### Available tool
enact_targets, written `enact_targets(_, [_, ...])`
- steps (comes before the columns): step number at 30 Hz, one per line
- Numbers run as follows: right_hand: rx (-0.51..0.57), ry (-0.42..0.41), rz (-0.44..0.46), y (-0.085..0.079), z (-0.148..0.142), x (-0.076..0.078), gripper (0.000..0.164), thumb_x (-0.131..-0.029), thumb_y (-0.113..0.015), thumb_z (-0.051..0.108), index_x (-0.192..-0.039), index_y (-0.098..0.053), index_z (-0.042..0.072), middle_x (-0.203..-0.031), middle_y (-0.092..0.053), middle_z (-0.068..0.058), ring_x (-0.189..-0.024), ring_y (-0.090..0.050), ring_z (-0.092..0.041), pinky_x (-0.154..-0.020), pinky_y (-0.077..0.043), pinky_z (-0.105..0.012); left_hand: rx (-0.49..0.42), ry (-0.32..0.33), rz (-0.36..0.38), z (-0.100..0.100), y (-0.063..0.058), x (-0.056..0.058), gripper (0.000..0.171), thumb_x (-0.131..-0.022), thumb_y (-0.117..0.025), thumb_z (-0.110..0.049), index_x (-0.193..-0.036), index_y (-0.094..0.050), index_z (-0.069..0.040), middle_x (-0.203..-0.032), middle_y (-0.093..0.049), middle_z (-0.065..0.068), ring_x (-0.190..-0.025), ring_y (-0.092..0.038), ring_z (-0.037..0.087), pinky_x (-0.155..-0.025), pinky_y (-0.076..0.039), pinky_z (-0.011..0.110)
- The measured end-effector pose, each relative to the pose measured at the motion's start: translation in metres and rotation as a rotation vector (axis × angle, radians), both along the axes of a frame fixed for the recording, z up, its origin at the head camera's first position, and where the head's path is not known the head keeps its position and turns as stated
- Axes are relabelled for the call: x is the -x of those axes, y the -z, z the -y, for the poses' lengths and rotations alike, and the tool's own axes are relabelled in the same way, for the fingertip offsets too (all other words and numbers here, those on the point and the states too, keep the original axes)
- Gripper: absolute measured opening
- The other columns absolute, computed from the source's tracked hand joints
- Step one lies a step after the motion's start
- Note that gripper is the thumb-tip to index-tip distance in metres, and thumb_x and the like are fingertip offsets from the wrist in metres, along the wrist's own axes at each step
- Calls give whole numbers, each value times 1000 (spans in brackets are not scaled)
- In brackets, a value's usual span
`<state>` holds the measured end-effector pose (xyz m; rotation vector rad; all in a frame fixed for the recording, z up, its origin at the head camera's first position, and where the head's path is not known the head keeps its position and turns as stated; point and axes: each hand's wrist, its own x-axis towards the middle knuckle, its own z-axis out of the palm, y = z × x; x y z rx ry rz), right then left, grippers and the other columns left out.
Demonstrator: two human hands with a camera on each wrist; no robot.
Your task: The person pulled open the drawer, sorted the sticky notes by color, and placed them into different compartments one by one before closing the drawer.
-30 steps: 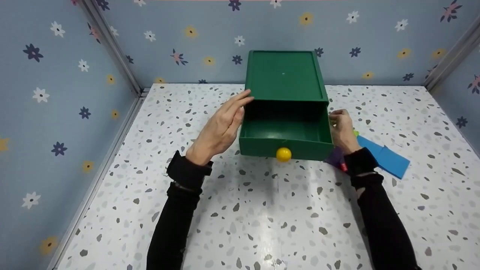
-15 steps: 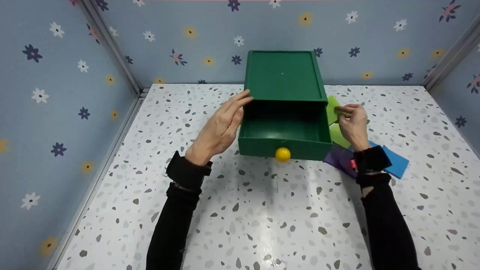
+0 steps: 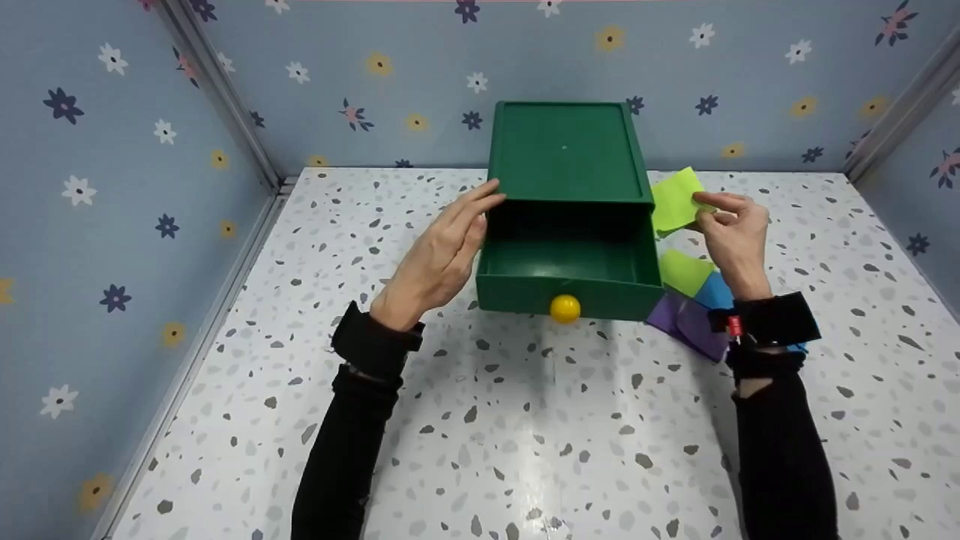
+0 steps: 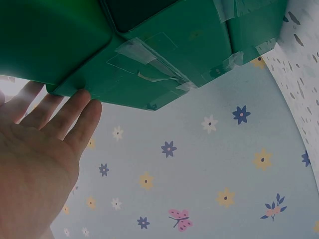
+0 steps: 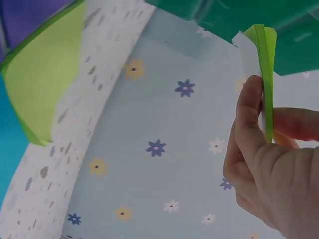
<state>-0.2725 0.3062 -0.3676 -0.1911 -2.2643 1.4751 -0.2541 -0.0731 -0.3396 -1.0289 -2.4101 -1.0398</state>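
Note:
A green plastic drawer box stands by the back wall, its drawer pulled out toward me, with a round yellow knob on the front. My left hand rests on the box's left side, fingers straight; in the left wrist view its fingertips touch the green wall. Right of the box, my right hand pinches a folded light-green paper between thumb and fingers. From the right wrist view, that paper is seen edge-on, with a white face showing.
Beside the drawer's right side lie another light-green paper, a purple paper and a blue paper, overlapping and partly hidden by my right wrist. Flower-patterned walls border the speckled white table.
My right hand has moved right and slightly back from the drawer's side, bringing the pinched light-green paper into view. Another light-green paper is uncovered below it. My left hand stays put.

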Motion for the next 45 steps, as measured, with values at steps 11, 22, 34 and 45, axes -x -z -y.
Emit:
enact_targets(11, [338, -103, -75, -29, 9, -16, 35, -86, -51, -1, -119, -61, -7, -132, -50, -30, -83, -71, -8, -67, -52, -12, -7, 0, -10, 1, 0, 1, 46, -104, -22, -30, -142, -42, -14, -154, -31, 0, -140, -32, 14, -115, -29, 30])
enact_targets(22, [483, -164, -148, -44, 11, -31, 33, -85, -55, -5, -117, -62, -8, -115, -65, -25, -84, -72, -18, -54, -49, -11, -4, -1, -7, 0, 1, 1, 46, -104, -22, -30, -142, -42, -13, -154, -31, 1, -141, -32, 15, -116, -28, 31])
enact_targets(34, [518, -158, -261, -63, 18, -47, 32, -83, -52, -11, -113, -64, -10, -129, -48, -26, -92, -71, -21, -81, -55, -27, 7, -14, -1, 0, 1, 0, 46, -104, -22, -31, -142, -42, -14, -154, -31, -1, -140, -32, 13, -116, -28, 29])
enact_targets(45, [522, -276, -308, -79, 37, -72, 30, -83, -60, -10, -112, -63, -12, -116, -51, -16, -99, -68, -24, -83, -54, -30, 7, -17, -13, -1, 1, 0, 46, -104, -22, -31, -142, -43, -14, -154, -31, 0, -140, -32, 14, -116, -28, 30])
